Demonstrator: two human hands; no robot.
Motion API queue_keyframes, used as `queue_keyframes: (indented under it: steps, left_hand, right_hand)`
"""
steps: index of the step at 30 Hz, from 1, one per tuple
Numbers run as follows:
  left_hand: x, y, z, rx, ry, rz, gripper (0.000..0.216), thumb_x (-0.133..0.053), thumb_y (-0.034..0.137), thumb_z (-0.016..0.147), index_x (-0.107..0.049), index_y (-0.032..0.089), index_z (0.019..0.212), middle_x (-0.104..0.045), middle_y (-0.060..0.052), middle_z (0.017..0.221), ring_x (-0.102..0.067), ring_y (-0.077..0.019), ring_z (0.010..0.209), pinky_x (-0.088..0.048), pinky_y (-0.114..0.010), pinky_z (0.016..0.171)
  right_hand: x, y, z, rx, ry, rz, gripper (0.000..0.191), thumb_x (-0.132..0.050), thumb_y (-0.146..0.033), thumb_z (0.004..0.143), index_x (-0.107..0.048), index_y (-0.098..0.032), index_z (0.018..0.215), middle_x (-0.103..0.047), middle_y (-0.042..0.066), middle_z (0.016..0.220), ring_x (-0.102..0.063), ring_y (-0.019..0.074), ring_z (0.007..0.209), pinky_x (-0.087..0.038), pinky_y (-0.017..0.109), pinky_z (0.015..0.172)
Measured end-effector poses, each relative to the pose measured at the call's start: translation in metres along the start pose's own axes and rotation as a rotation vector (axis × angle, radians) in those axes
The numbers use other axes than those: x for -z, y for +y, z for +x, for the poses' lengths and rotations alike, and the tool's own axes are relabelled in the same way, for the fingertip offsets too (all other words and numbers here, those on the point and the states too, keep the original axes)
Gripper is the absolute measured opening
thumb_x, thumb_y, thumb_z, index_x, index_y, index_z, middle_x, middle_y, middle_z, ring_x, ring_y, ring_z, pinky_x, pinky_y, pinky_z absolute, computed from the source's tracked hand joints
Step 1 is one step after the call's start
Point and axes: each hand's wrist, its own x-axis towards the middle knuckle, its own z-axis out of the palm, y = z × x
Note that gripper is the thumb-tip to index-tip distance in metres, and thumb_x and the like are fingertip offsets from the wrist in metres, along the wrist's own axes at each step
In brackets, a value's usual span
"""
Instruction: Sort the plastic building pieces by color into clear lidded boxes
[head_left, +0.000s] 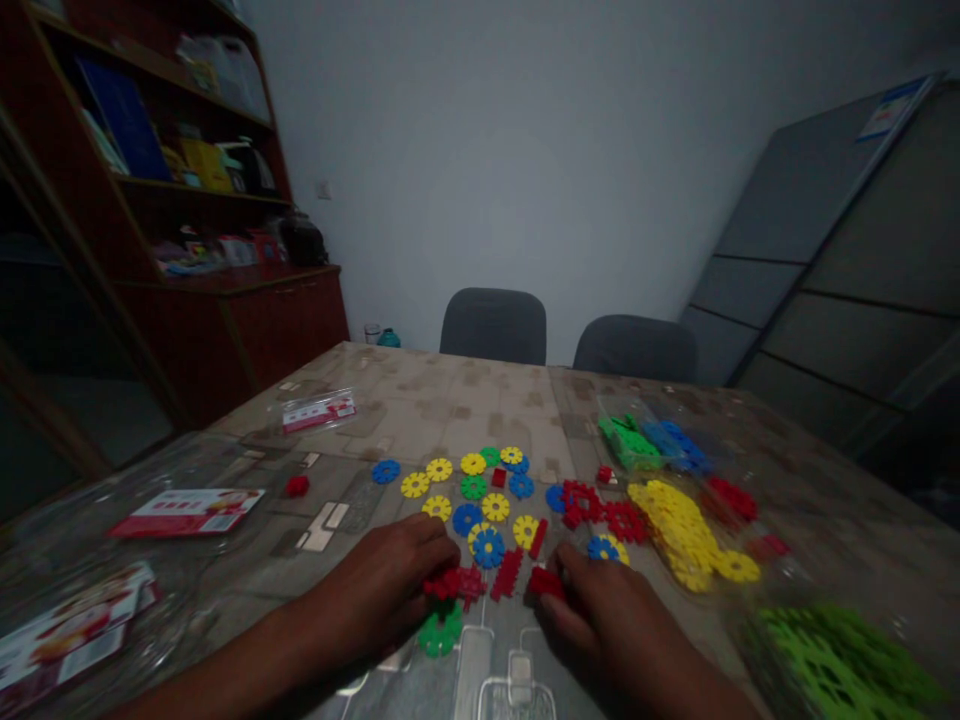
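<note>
Though cluttered, patterned table (405, 395) near wall (525, 160)

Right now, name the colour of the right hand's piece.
The piece in the right hand is red; see the head view.

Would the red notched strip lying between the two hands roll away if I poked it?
Probably not: the red notched strip looks flat and long, so it would likely slide. It seems thin and plastic, so it's probably light. Its toothed edges might catch on the red piece beside it.
</note>
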Motion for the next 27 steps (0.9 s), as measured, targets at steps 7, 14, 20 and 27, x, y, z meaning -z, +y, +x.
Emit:
queue_keyframes:
  steps: [7, 14, 20, 27]
  left_hand:
    - [0.005, -0.002, 0.0, -0.02, 0.039, -0.117, 0.024, -0.053, 0.01, 0.083, -0.062, 0.024, 0.099, -0.067, -0.002, 0.101, -0.06, -0.0209, 0.094, -0.047, -0.033, 0.084]
    - [0.007, -0.002, 0.0, -0.013, 0.057, -0.185, 0.011, -0.055, 0.026, 0.092, -0.064, 0.025, 0.097, -0.067, -0.003, 0.101, -0.059, -0.0221, 0.093, -0.047, -0.033, 0.084]
    - [0.007, -0.001, 0.004, 0.023, 0.057, -0.24, 0.017, -0.056, 0.021, 0.087, -0.066, 0.023, 0.101, -0.069, -0.004, 0.101, -0.062, -0.0217, 0.093, -0.046, -0.035, 0.085]
    - [0.003, 0.007, 0.011, 0.11, 0.083, -0.381, 0.019, -0.06, 0.016, 0.078, -0.065, 0.02, 0.096, -0.069, -0.002, 0.094, -0.063, -0.0208, 0.087, -0.044, -0.034, 0.079]
  right_hand:
    - [0.077, 0.079, -0.018, -0.067, 0.331, -0.056, 0.025, -0.044, -0.043, 0.093, -0.058, -0.023, 0.089, -0.071, 0.006, 0.074, -0.064, 0.021, 0.062, -0.04, 0.029, 0.057]
    - [0.126, 0.21, -0.023, -0.364, 0.347, -0.096, 0.018, -0.053, -0.038, 0.086, -0.061, -0.024, 0.077, -0.071, 0.006, 0.067, -0.066, 0.0238, 0.061, -0.043, 0.032, 0.059]
    - [0.105, 0.246, -0.025, -0.405, 0.281, -0.088, 0.018, -0.061, -0.038, 0.081, -0.062, -0.024, 0.07, -0.073, 0.006, 0.063, -0.069, 0.0253, 0.061, -0.044, 0.033, 0.061]
    - [0.109, 0.202, -0.025, -0.381, 0.387, -0.135, 0.025, -0.05, -0.036, 0.091, -0.071, -0.021, 0.092, -0.075, 0.017, 0.077, -0.07, 0.0285, 0.067, -0.044, 0.039, 0.061]
